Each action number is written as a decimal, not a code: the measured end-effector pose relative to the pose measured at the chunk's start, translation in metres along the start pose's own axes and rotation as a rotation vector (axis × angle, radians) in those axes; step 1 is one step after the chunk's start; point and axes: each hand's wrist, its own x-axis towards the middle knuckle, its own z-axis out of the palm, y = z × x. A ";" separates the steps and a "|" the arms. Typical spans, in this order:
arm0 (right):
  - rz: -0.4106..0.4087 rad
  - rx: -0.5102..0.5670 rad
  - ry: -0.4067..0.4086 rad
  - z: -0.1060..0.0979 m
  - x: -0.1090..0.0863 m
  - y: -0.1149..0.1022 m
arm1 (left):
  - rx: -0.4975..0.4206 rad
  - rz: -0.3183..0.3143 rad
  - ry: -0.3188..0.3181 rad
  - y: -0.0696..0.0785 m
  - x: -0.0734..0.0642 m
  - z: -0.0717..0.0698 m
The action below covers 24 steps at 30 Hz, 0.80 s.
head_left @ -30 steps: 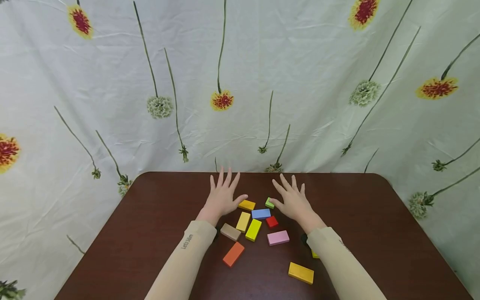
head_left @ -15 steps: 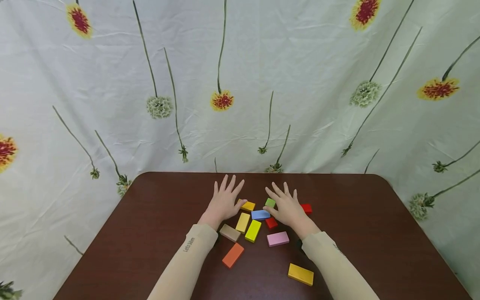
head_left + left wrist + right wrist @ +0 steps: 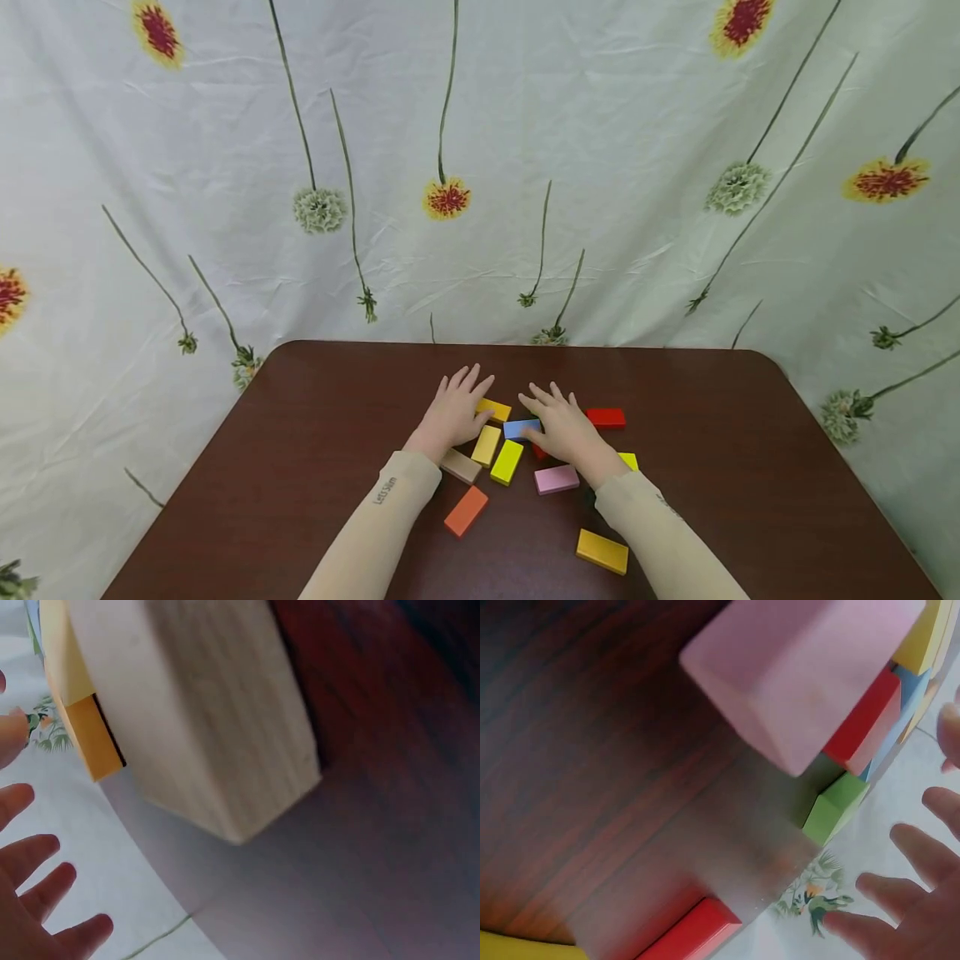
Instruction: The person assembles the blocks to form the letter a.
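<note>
My left hand, fingers spread, hovers at the left of a group of coloured wooden blocks. Its thumb is close to an orange-yellow block; contact cannot be told. My right hand is spread over the group's right side, its thumb over the blue block. It partly covers a small red block and hides most of a green block. Between the hands lie a pale yellow block and a bright yellow block. The tan block is under my left wrist, the pink block near my right.
An orange block and a golden block lie nearer to me. A longer red block and a yellow block are right of my right hand. The dark brown table ends at a flowered white cloth.
Both hands have drawn back from the far edge toward me, and the right one also moved left over the blocks. The longer red block has come into view. The blocks look unmoved.
</note>
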 end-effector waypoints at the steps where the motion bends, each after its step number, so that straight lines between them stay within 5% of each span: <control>1: -0.001 0.000 -0.004 0.000 0.000 -0.001 | 0.000 -0.002 -0.006 0.000 0.000 0.001; 11: -0.012 -0.022 -0.030 0.002 0.004 -0.006 | 0.086 0.037 -0.029 0.006 0.003 0.004; 24: 0.014 -0.007 -0.041 0.005 0.011 -0.006 | 0.016 0.062 -0.041 0.011 0.009 0.009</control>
